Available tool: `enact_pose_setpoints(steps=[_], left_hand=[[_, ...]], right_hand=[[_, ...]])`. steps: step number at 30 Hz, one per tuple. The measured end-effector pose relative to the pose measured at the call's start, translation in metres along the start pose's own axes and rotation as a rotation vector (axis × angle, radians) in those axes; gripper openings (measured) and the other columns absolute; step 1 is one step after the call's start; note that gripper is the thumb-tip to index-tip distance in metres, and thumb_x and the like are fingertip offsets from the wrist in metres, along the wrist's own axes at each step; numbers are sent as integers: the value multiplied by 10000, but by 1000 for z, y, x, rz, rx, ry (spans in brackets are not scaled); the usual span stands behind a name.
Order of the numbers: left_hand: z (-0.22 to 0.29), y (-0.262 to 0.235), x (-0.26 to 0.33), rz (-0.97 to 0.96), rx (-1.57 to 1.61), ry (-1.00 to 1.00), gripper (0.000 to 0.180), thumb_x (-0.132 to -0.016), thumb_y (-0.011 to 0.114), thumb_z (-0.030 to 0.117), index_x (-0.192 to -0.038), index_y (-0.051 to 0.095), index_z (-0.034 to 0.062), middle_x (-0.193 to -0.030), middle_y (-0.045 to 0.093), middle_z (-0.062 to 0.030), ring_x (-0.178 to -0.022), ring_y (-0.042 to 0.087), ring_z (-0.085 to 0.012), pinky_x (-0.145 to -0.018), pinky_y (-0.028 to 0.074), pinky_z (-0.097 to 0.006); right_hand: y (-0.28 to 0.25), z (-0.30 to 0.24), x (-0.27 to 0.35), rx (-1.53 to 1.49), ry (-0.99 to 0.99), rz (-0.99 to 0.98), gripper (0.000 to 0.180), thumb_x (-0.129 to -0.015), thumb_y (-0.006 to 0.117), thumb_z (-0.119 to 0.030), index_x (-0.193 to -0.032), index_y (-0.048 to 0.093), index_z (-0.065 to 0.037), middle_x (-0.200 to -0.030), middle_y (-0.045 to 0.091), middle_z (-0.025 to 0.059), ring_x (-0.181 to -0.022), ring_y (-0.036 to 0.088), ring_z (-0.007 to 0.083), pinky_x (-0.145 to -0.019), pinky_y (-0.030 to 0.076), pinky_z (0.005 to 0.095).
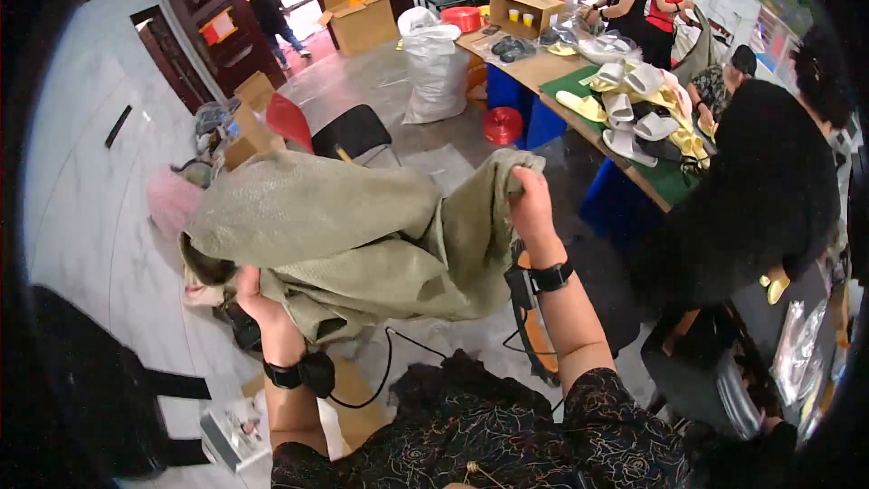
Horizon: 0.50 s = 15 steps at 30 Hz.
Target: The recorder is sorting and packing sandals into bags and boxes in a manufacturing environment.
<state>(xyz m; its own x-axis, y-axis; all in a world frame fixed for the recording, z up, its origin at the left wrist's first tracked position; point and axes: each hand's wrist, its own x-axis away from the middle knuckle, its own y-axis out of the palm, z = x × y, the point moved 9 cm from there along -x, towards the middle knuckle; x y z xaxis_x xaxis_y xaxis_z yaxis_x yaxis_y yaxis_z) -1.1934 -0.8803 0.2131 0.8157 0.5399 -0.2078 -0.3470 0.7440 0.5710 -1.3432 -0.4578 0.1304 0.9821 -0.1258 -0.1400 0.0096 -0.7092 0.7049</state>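
A large olive-green woven sack [362, 208] hangs crumpled in the air before me, stretched between both hands. My left hand [255, 294] grips its lower left part, the fingers mostly hidden behind the cloth. At the upper right corner, my right hand [532, 199] is closed around a bunched edge of the sack. A dark opening or fold shows at the sack's left end. Whether anything lies inside cannot be seen. Black straps with small devices circle both my wrists, and a black cable [391, 371] runs below the sack.
A table [579, 81] at the right holds several pale slippers [625, 109]. Close on my right is a person in black [738, 190]; others work behind the table. A black chair [353, 134], a full white sack [433, 72] and a cardboard box [358, 20] stand ahead.
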Motion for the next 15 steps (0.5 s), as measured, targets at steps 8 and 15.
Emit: enact_pose_setpoints(steps=[8,15], left_hand=[[-201,123,-263,-210,-14,-343,419,-859,598,270,-1179,559,2,-1132,599,-97,-998,576,-249,-882,449,-365],[-456,308,-367,-784,-283,-727,661,-922,490,512,-1290,462,-36,-1251,556,-116,-1104,543,-228,-961,414,-350]], right_hand=[[-86,-46,-132,334,-332,517,162,-902,547,-138,-1011,591,-27,-947,619,19,-849,567,120,-768,450,271],[-100,-106,-173,583,-510,669,205,-956,523,-172,-1077,581,-17,-994,620,11,-877,555,90,-784,446,247]])
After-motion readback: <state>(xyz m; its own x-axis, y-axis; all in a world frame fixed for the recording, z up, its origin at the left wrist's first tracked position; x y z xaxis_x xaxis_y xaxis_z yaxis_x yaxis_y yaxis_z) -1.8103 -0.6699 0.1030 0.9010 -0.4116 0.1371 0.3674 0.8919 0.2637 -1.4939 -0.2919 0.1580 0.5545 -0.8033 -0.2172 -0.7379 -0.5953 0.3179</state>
